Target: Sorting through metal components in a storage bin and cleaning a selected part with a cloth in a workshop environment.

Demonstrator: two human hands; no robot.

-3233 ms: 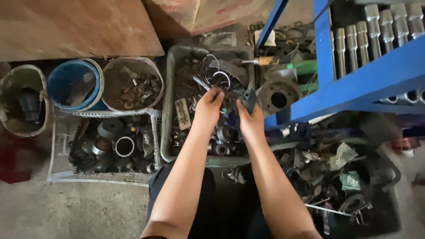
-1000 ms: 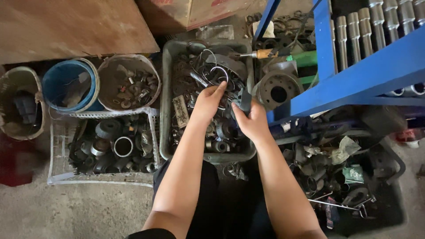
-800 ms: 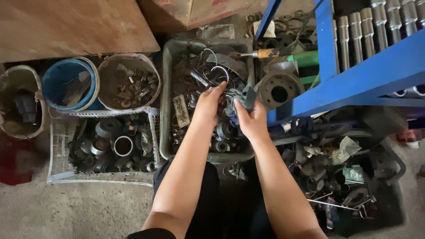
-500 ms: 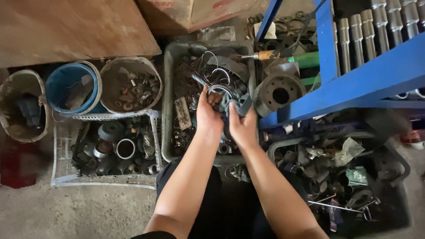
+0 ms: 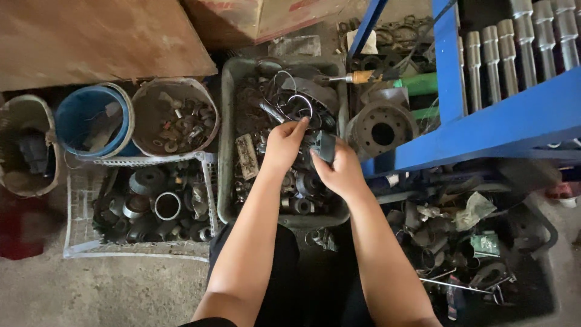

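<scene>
Both my hands reach into a grey plastic tray (image 5: 225, 145) full of greasy metal parts, rings and wire loops. My left hand (image 5: 283, 144) points its fingers up toward a thin metal ring (image 5: 301, 106) and touches the parts beside it. My right hand (image 5: 340, 169) is closed around a small dark metal part (image 5: 325, 146), held just above the heap. The two hands are close together over the tray's middle.
A white wire basket (image 5: 78, 242) of bearings and sleeves stands at the left. Behind it are a blue bucket (image 5: 72, 118), a grey bucket (image 5: 206, 103) of small parts and a dirty pot (image 5: 24, 151). A brake drum (image 5: 380, 127), a blue steel rack (image 5: 484, 127) and a scrap pile (image 5: 472, 242) are at the right.
My hands drew nearer each other over the tray. The right hand stays closed on the dark part; the left hand's fingers moved up to the wire ring.
</scene>
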